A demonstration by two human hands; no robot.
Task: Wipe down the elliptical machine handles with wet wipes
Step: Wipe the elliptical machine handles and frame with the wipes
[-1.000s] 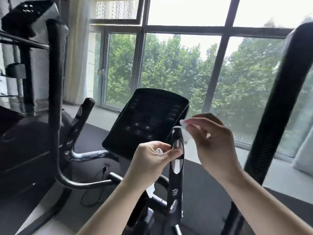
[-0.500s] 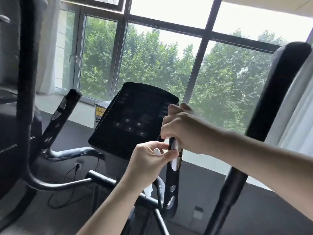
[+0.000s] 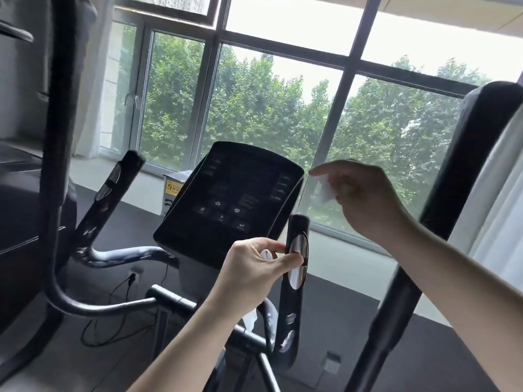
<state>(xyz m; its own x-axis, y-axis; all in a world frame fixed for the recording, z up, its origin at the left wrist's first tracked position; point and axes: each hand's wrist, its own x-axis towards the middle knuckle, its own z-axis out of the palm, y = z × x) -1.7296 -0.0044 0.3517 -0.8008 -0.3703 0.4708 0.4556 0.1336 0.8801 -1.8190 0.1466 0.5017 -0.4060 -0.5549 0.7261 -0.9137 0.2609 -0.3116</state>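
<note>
The right hand (image 3: 365, 202) had lifted off the top of the handle (image 3: 295, 222) since half a second earlier. Right of centre, it clutched a wet wipe (image 3: 325, 192). The left hand (image 3: 252, 270), at centre, pinched a second wipe (image 3: 266, 255), thumb against the handle. Motion blur smeared the right hand's outline — both forearms were cut off at the frame edges

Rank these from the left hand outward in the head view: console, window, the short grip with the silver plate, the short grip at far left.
1. Short grip with silver plate: at the thumb of the left hand, which grips a wet wipe; seemingly touching.
2. Console: just above and behind.
3. Far-left short grip: off to the left.
4. Window: back wall, farthest.
</note>
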